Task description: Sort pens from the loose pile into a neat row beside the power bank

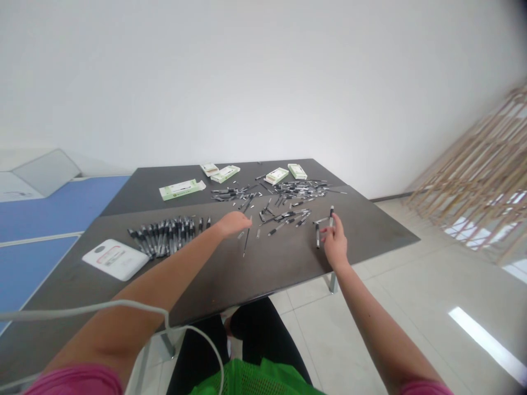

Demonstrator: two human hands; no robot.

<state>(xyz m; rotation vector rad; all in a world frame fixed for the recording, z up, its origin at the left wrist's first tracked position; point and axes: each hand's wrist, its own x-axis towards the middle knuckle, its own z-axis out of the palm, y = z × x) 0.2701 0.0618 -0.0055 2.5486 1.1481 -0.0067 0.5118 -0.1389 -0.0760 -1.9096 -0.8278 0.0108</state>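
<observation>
My left hand (pixel 234 223) is closed in a pinch over the middle of the table, on a thin pen refill (pixel 246 243) whose dark tip points down toward me. On the right, my right hand (pixel 336 244) grips a clear pen barrel (pixel 331 213) with a black grip, held about upright. Another pen barrel (pixel 317 236) lies beside its fingers on the left. Between my hands are loose pens (pixel 284 222) and small clear caps. A row of pens (pixel 168 235) with black grips lies side by side left of my left forearm.
Green-and-white boxes (pixel 181 189) lie toward the back of the dark table (pixel 255 280). A heap of pen parts (pixel 300 189) spreads before them. At left is a white flat packet (pixel 115 259). A white cable (pixel 123 304) crosses my left arm.
</observation>
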